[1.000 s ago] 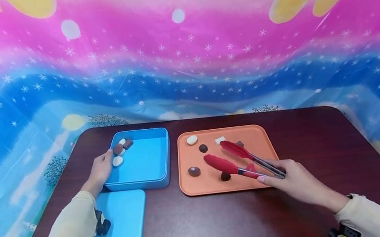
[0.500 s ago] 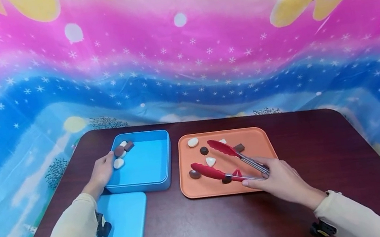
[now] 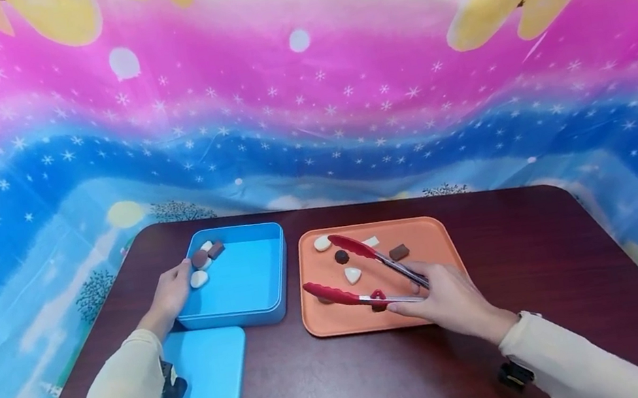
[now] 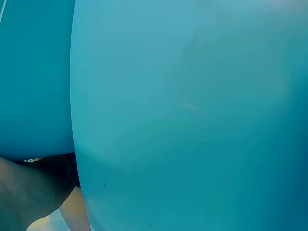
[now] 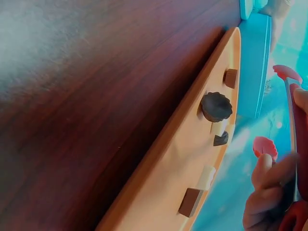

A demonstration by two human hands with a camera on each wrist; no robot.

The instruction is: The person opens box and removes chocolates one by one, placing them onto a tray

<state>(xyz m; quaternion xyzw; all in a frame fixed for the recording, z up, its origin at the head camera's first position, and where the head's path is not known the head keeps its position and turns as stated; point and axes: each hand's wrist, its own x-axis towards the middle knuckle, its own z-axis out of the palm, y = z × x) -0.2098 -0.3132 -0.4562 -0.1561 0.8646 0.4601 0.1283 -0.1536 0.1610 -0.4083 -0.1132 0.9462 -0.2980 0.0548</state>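
Note:
My left hand [image 3: 172,290] holds the left wall of an open blue box [image 3: 252,271]; in the left wrist view only part of the hand [image 4: 29,192] shows. Several white and brown chocolates [image 3: 201,258] lie at the box's left side. My right hand [image 3: 448,296] grips red-tipped metal tongs [image 3: 333,293], their arms spread above the orange tray [image 3: 432,233] with nothing pinched. Between the arms are a white triangular chocolate [image 3: 353,275] and a dark round one [image 3: 341,257]. The lower arm partly covers an oval brown chocolate and a dark fluted chocolate [image 5: 216,107].
A blue lid [image 3: 210,380] lies flat in front of the box. On the tray are also a white oval chocolate [image 3: 322,244], a white bar [image 3: 371,241] and a brown block [image 3: 399,252]. Behind the dark wooden table [image 3: 323,391] hangs a patterned cloth [image 3: 308,125].
My right hand and the tongs have moved left across the tray, uncovering the white triangular chocolate and the brown block. My left hand stays at the box.

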